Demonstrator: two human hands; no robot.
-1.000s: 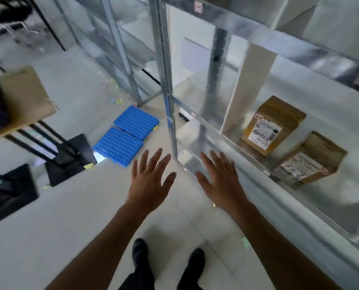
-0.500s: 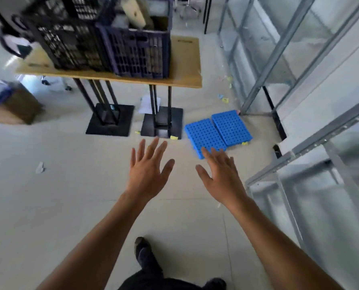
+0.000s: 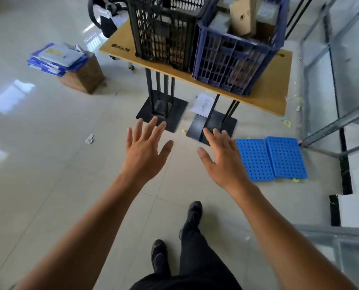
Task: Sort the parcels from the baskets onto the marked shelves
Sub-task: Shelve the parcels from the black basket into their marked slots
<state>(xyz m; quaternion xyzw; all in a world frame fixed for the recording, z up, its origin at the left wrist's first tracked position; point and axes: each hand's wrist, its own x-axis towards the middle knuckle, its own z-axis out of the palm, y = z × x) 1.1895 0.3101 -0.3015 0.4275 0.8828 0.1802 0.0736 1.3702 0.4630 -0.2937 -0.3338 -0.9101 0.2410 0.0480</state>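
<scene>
A black basket (image 3: pixel 164 32) and a blue basket (image 3: pixel 233 59) stand side by side on a wooden table (image 3: pixel 266 95) ahead of me. Brown cardboard parcels (image 3: pixel 242 16) stick out of the blue basket, and more show through the black basket's mesh. My left hand (image 3: pixel 143 151) and my right hand (image 3: pixel 222 158) are stretched out in front of me over the floor, palms down, fingers spread, holding nothing. Both hands are well short of the table. The metal shelf frame (image 3: pixel 337 120) runs along the right edge.
Two blue perforated plastic panels (image 3: pixel 270 158) lie on the floor right of my right hand. The table's black base plates (image 3: pixel 164 114) stand just beyond my fingers. A cardboard box (image 3: pixel 84 74) topped with blue folders sits at the left. Paper scraps litter the tiled floor.
My view has swung left from the shelves with two parcels to the table with the baskets, which is now nearer. Both hands stay open and empty in front of me.
</scene>
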